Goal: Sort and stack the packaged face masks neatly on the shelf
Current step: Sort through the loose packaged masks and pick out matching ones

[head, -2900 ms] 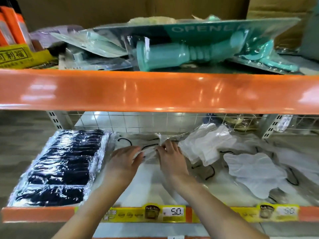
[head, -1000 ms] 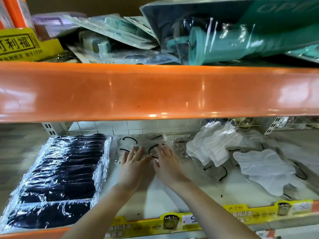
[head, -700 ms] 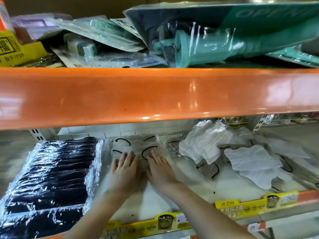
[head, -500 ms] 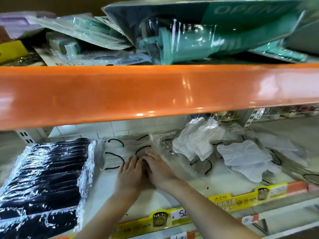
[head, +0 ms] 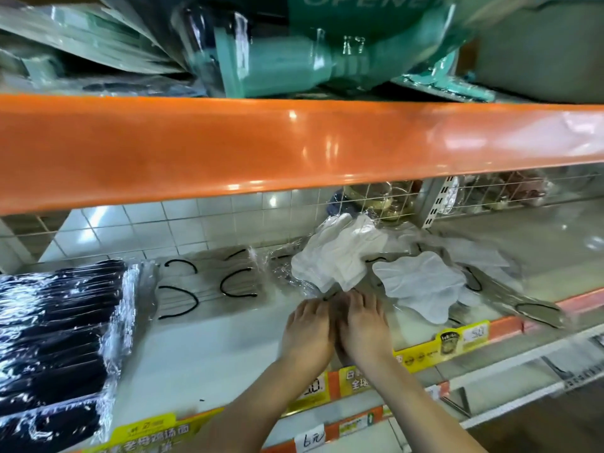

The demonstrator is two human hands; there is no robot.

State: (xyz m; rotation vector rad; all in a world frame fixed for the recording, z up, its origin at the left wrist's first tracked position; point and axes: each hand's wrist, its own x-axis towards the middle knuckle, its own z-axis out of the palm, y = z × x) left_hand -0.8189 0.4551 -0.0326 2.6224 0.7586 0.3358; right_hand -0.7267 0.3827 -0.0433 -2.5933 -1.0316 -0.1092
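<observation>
Now, head view: left hand (head: 309, 325) and right hand (head: 361, 322) lie flat, fingers straight and together, reaching toward the loose white masks (head: 340, 259) at one o'clock. Black packs (head: 62, 335) sit stacked at nine o'clock, two clear packs (head: 209, 282) beside them; I'd say the jumbled white ones remain.

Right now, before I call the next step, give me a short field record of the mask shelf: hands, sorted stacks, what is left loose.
left hand: palm down on the shelf, fingers straight, beside the right hand
right hand: palm down, fingertips at the edge of the loose pile, nothing gripped
black mask packs: stacked in a neat row at the shelf's left end
clear packs with black ear loops: laid flat beside the black row
loose white masks: crumpled heap, unsorted, right of centre
grey-white mask: lying loose, further right
shelf: white deck, bare patch in front
</observation>
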